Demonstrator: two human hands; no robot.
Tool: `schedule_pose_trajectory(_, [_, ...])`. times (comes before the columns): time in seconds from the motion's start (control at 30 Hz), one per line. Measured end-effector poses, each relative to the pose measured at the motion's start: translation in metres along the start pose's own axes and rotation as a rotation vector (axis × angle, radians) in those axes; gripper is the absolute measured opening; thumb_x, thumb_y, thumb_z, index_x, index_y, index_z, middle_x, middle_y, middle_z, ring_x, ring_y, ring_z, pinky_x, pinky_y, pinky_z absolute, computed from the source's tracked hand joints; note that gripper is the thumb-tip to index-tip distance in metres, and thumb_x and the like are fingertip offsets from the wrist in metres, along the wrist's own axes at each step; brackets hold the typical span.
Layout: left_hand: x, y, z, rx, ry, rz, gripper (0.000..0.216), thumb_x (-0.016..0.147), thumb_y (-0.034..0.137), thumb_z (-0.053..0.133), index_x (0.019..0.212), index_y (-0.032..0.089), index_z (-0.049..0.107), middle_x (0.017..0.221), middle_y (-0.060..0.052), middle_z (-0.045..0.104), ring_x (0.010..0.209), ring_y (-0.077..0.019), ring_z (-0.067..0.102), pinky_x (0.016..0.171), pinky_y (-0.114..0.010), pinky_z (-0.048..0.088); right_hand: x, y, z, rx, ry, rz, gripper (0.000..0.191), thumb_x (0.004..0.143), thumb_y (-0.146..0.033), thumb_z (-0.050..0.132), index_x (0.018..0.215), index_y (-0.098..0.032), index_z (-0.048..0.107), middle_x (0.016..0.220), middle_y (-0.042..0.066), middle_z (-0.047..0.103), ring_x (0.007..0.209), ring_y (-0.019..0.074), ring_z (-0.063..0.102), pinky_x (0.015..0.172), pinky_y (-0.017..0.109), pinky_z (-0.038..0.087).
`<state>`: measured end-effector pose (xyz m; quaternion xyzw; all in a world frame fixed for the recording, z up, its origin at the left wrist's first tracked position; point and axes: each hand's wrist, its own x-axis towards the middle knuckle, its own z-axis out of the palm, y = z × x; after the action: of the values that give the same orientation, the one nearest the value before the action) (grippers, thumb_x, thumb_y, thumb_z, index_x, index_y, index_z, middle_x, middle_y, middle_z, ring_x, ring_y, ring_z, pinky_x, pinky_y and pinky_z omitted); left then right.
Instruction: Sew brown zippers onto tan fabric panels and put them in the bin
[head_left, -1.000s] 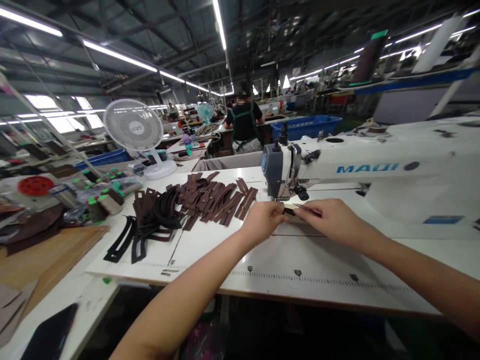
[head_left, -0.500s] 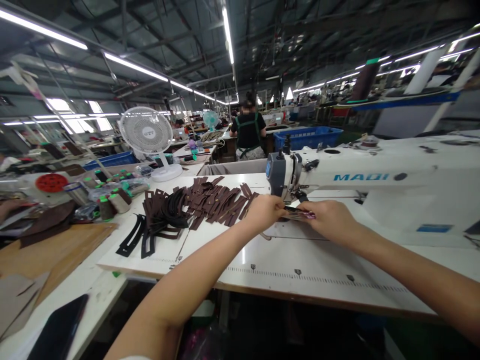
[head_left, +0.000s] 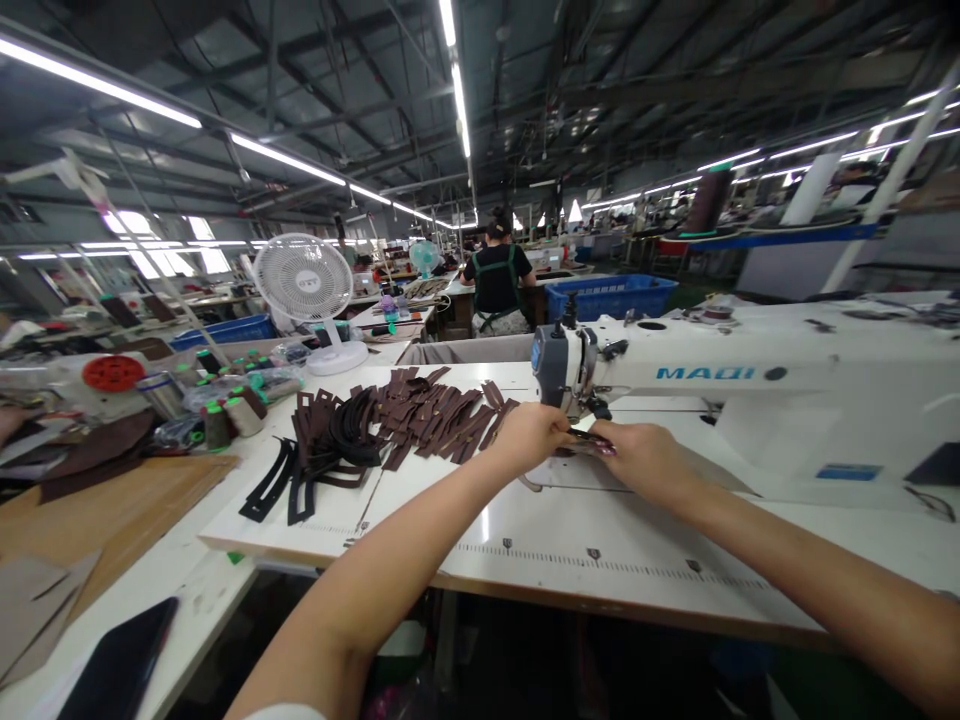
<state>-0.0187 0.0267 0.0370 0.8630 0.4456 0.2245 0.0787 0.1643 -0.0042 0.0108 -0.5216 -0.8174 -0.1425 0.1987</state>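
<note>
Close under the needle head of the white sewing machine [head_left: 675,365], my two hands come nearly together. My left hand [head_left: 531,437] pinches one end of a small dark strip [head_left: 583,437]. The fingers of my right hand [head_left: 643,458] are closed at its other end, where a shiny purplish bit shows; I cannot make out what that is. Left of my left hand lies a heap of brown strips [head_left: 431,410]. Beside them are black curved pieces with long slots [head_left: 268,482], some stacked over brown slotted ones.
A ruler scale runs along the front edge of the white table [head_left: 480,560]. At the left are thread spools [head_left: 244,415], a white fan [head_left: 304,280], a brown board [head_left: 142,500] and a phone [head_left: 120,660]. Beyond sit a person [head_left: 499,275] and a blue basket [head_left: 611,295].
My right hand has moved a little left, closer to my left hand, with the strip still between them. The whole view has shifted slightly. The heap looks the same.
</note>
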Motion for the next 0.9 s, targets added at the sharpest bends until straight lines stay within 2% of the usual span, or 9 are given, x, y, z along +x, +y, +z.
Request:
schedule_pose_trajectory(0.1, [-0.013, 0.0, 0.007, 0.014, -0.006, 0.043, 0.009, 0.083, 0.025, 0.069, 0.079, 0.017, 0.07, 0.075, -0.001, 0.069, 0.072, -0.0178, 0.064, 0.062, -0.023, 0.043, -0.012, -0.001, 0.006, 0.042, 0.02, -0.053, 0.025, 0.081, -0.014, 0.045, 0.089, -0.02, 0.068, 0.074, 0.005, 0.07, 0.065, 0.0214, 0.065, 0.056, 0.028, 0.039])
schedule_pose_trajectory(0.2, [-0.039, 0.001, 0.024, 0.027, -0.04, 0.118, 0.006, 0.086, 0.021, 0.064, 0.085, 0.019, 0.07, 0.083, -0.002, 0.071, 0.078, -0.0186, 0.066, 0.068, -0.024, 0.047, -0.04, -0.01, 0.021, 0.093, 0.045, -0.135, 0.027, 0.08, -0.014, 0.043, 0.085, -0.02, 0.069, 0.081, 0.006, 0.071, 0.07, 0.0219, 0.066, 0.061, 0.03, 0.046])
schedule_pose_trajectory(0.37, [-0.076, 0.003, 0.052, 0.06, -0.107, 0.242, 0.009, 0.086, 0.012, 0.058, 0.088, 0.013, 0.067, 0.09, -0.009, 0.07, 0.085, -0.0215, 0.066, 0.079, -0.031, 0.052, -0.077, -0.017, 0.043, 0.214, 0.078, -0.202, 0.04, 0.078, -0.01, 0.039, 0.104, -0.018, 0.069, 0.116, 0.011, 0.066, 0.083, 0.0207, 0.069, 0.07, 0.032, 0.056])
schedule_pose_trajectory(0.5, [-0.082, 0.004, 0.058, 0.039, -0.056, 0.314, 0.012, 0.09, 0.015, 0.053, 0.091, 0.011, 0.064, 0.096, -0.011, 0.068, 0.093, -0.0223, 0.065, 0.088, -0.034, 0.052, -0.07, -0.005, 0.041, 0.407, -0.05, -0.269, 0.033, 0.082, -0.014, 0.045, 0.102, -0.02, 0.071, 0.118, 0.009, 0.065, 0.1, 0.0203, 0.065, 0.084, 0.031, 0.055])
schedule_pose_trajectory(0.6, [-0.082, 0.004, 0.062, 0.011, 0.051, 0.254, 0.011, 0.088, 0.012, 0.052, 0.086, 0.013, 0.063, 0.09, -0.009, 0.068, 0.085, -0.0213, 0.066, 0.08, -0.034, 0.055, -0.06, -0.002, 0.044, 0.381, 0.009, -0.232, 0.034, 0.085, -0.017, 0.043, 0.108, -0.013, 0.068, 0.12, 0.013, 0.062, 0.101, 0.0229, 0.065, 0.083, 0.035, 0.057])
schedule_pose_trajectory(0.67, [-0.082, 0.003, 0.065, 0.021, 0.119, 0.17, 0.01, 0.083, 0.012, 0.06, 0.093, 0.011, 0.063, 0.097, -0.012, 0.067, 0.092, -0.0248, 0.064, 0.084, -0.038, 0.055, -0.058, -0.003, 0.048, 0.335, 0.052, -0.24, 0.04, 0.086, -0.016, 0.038, 0.115, -0.007, 0.064, 0.124, 0.017, 0.059, 0.102, 0.0242, 0.064, 0.082, 0.037, 0.057])
schedule_pose_trajectory(0.7, [-0.082, 0.003, 0.065, 0.034, 0.141, 0.143, 0.02, 0.08, 0.013, 0.064, 0.1, 0.01, 0.062, 0.105, -0.014, 0.066, 0.1, -0.0273, 0.062, 0.09, -0.042, 0.052, -0.058, -0.005, 0.05, 0.321, 0.057, -0.251, 0.041, 0.087, -0.015, 0.036, 0.116, -0.006, 0.063, 0.124, 0.017, 0.058, 0.101, 0.0242, 0.064, 0.082, 0.037, 0.057])
schedule_pose_trajectory(0.8, [-0.082, 0.002, 0.065, 0.071, 0.112, 0.135, 0.039, 0.079, 0.017, 0.066, 0.115, 0.01, 0.056, 0.122, -0.016, 0.06, 0.118, -0.0299, 0.054, 0.104, -0.049, 0.041, -0.061, -0.007, 0.052, 0.312, 0.048, -0.256, 0.041, 0.089, -0.016, 0.036, 0.118, -0.005, 0.062, 0.124, 0.017, 0.058, 0.1, 0.0244, 0.065, 0.081, 0.037, 0.057])
schedule_pose_trajectory(0.9, [-0.079, 0.001, 0.062, 0.073, 0.037, 0.148, 0.032, 0.082, 0.02, 0.063, 0.113, 0.012, 0.057, 0.123, -0.014, 0.06, 0.119, -0.0269, 0.054, 0.11, -0.05, 0.034, -0.062, -0.005, 0.052, 0.321, 0.026, -0.224, 0.039, 0.089, -0.017, 0.039, 0.119, -0.007, 0.061, 0.128, 0.016, 0.055, 0.1, 0.0252, 0.065, 0.082, 0.037, 0.057])
